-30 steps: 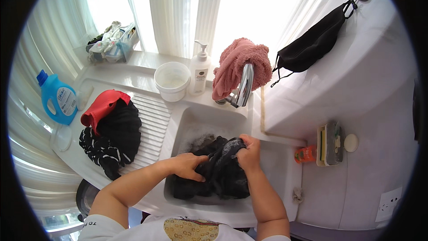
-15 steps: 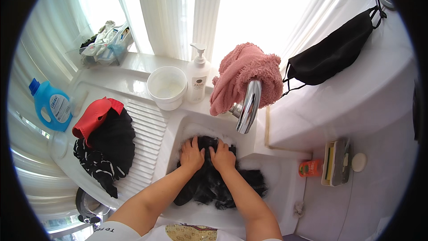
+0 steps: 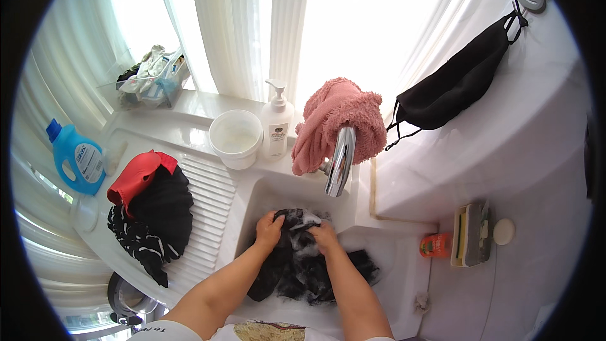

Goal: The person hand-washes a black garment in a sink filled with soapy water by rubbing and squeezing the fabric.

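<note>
Soapy black cloth (image 3: 293, 265) lies bunched in the white sink (image 3: 391, 278), with white suds over parts of it and around it. My left hand (image 3: 269, 228) is closed on the cloth's far left edge. Gripping the same far edge a little to the right is my right hand (image 3: 324, 236), its fingers partly hidden by cloth and foam. Between the hands a fold of the cloth is raised, with foam on it. The chrome faucet (image 3: 341, 161) stands just beyond, and a pink fluffy towel (image 3: 338, 123) is draped over it.
Left of the sink, a red and black garment pile (image 3: 158, 208) lies on the ridged washboard (image 3: 208, 196). A white tub (image 3: 235, 139) and pump bottle (image 3: 276, 120) stand behind. A blue detergent bottle (image 3: 79, 158) is far left. A black mask (image 3: 451, 88) hangs at right above a sponge holder (image 3: 470, 233).
Both hands were pressed flat with fingers spread on the cloth; now they grip its far edge and have lifted a foamy fold. The view has shifted slightly.
</note>
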`<action>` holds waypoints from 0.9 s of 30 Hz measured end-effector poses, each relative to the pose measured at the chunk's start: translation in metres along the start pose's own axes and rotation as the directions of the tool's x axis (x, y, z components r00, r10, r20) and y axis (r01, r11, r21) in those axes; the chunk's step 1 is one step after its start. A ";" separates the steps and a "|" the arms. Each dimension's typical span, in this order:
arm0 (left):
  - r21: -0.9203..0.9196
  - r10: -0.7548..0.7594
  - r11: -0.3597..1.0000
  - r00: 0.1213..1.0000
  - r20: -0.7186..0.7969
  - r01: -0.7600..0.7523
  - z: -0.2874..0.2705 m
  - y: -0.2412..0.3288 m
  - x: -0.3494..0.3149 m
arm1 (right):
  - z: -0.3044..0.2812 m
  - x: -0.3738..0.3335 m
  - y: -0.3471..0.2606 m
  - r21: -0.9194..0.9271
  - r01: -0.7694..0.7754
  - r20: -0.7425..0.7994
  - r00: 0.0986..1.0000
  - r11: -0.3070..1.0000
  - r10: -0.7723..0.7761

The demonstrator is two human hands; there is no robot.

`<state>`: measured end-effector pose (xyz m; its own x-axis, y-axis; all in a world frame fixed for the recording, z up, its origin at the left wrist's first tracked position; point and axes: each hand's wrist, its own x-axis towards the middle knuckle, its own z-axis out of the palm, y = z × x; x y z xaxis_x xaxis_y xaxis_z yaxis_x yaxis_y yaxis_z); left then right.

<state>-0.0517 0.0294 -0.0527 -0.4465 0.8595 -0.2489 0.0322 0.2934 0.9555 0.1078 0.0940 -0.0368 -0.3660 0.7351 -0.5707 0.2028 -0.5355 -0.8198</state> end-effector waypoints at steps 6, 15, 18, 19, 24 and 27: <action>-0.774 -0.245 0.335 0.843 0.478 0.537 0.009 0.035 -0.017 | 0.048 -0.092 -0.029 -0.448 0.739 -0.126 0.506 0.504 -0.854; -0.422 -0.491 0.739 0.849 0.196 0.525 0.017 0.082 -0.069 | 0.057 -0.061 -0.012 -0.469 0.338 -0.578 0.581 0.816 -0.573; -0.465 -0.627 0.609 0.749 0.213 0.643 -0.016 0.019 -0.026 | 0.108 -0.104 -0.003 -0.550 0.604 -0.222 0.559 0.576 -0.799; -0.552 -0.468 0.651 0.848 0.248 0.521 -0.009 0.028 -0.035 | 0.107 -0.104 -0.004 -0.560 0.579 -0.277 0.542 0.592 -0.793; -0.423 -0.400 0.759 0.867 0.298 0.496 0.016 0.050 -0.054 | 0.075 -0.079 -0.022 -0.402 0.423 -0.589 0.559 0.812 -0.583; -0.414 -0.408 0.689 0.790 0.458 0.595 -0.013 0.009 -0.025 | 0.115 -0.113 -0.019 -0.505 0.656 -0.263 0.502 0.561 -0.824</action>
<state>-0.0522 0.0055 -0.0356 0.0433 0.7510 -0.6589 -0.6137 0.5404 0.5756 0.0410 -0.0270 0.0483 -0.1117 0.9195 0.3769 0.3324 0.3920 -0.8578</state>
